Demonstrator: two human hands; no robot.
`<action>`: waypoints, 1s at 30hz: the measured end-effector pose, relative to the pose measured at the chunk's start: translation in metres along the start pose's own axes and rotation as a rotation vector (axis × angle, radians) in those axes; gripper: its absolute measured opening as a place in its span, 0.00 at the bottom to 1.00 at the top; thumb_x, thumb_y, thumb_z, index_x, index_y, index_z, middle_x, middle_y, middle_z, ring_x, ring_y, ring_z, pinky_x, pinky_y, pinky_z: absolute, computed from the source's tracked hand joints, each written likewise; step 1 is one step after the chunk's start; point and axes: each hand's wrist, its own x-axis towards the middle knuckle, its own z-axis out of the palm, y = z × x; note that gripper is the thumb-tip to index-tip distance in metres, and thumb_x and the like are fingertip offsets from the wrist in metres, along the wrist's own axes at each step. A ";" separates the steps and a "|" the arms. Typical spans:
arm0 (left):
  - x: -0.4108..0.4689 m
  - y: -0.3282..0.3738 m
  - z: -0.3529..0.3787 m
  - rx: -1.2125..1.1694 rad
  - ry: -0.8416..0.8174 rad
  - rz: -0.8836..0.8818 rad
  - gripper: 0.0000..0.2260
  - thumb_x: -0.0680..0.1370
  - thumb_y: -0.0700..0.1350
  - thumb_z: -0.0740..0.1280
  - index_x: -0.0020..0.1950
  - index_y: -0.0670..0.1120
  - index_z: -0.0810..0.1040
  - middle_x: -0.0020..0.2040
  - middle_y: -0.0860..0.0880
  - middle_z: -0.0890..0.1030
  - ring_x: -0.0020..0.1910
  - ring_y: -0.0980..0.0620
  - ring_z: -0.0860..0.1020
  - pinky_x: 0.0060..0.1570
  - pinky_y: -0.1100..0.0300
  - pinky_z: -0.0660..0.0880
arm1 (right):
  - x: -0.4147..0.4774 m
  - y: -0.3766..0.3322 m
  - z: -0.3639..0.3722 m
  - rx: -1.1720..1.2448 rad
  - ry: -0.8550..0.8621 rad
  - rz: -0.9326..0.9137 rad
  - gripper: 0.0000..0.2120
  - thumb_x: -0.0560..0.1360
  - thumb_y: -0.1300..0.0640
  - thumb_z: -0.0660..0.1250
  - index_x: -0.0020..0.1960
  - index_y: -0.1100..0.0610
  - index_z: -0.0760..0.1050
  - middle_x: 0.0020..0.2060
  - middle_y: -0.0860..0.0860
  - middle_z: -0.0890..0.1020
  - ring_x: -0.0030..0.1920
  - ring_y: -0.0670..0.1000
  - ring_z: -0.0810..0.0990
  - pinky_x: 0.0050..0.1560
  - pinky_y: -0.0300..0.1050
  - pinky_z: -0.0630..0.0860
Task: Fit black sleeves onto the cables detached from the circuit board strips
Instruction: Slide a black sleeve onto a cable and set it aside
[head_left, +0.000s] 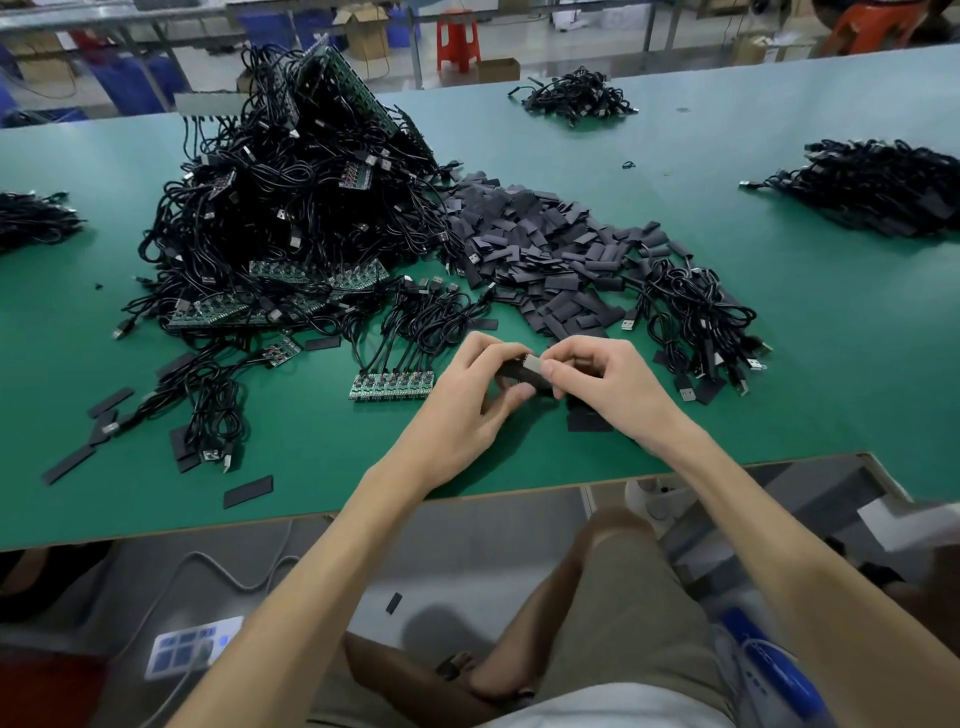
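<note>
Black sleeve (511, 370) pinched between left hand (470, 402), right hand (597, 379)

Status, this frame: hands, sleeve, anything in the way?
Left hand pinches black sleeve. Right hand pinches cable end at sleeve mouth. Circuit board strip lies alongside, not blocking.

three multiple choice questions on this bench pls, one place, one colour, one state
1. Where does the loose sleeve pile lie from the big cable heap? A to its left; B to its right; C on the floor
2. The table top is: A green; B white; C red
3. The left hand and right hand: A lie flat and idle; B grip a black sleeve and cable plug between them; C hang at the person's sides
Answers: 1 B, the sleeves spread right of the heap; 2 A, the surface is green throughout; 3 B, fingers of both hands pinch the parts.
</note>
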 end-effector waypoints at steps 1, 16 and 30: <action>0.000 0.000 0.000 0.012 0.001 -0.006 0.13 0.81 0.42 0.69 0.65 0.42 0.76 0.56 0.51 0.72 0.52 0.65 0.73 0.53 0.75 0.65 | 0.000 -0.001 0.000 0.001 -0.001 0.004 0.04 0.79 0.60 0.71 0.47 0.58 0.83 0.31 0.50 0.81 0.34 0.46 0.77 0.41 0.36 0.73; -0.002 0.001 0.000 0.108 0.170 -0.120 0.09 0.81 0.42 0.69 0.60 0.42 0.82 0.52 0.50 0.78 0.43 0.51 0.75 0.47 0.54 0.74 | -0.001 0.000 -0.001 0.040 -0.006 -0.020 0.02 0.79 0.59 0.72 0.51 0.56 0.82 0.32 0.53 0.83 0.36 0.48 0.80 0.48 0.36 0.75; -0.002 0.001 -0.003 0.096 0.198 -0.158 0.07 0.80 0.39 0.70 0.56 0.40 0.83 0.50 0.49 0.79 0.34 0.50 0.73 0.41 0.48 0.75 | -0.001 0.002 -0.002 0.041 0.032 -0.014 0.03 0.78 0.61 0.73 0.49 0.57 0.85 0.32 0.54 0.83 0.34 0.47 0.79 0.40 0.35 0.75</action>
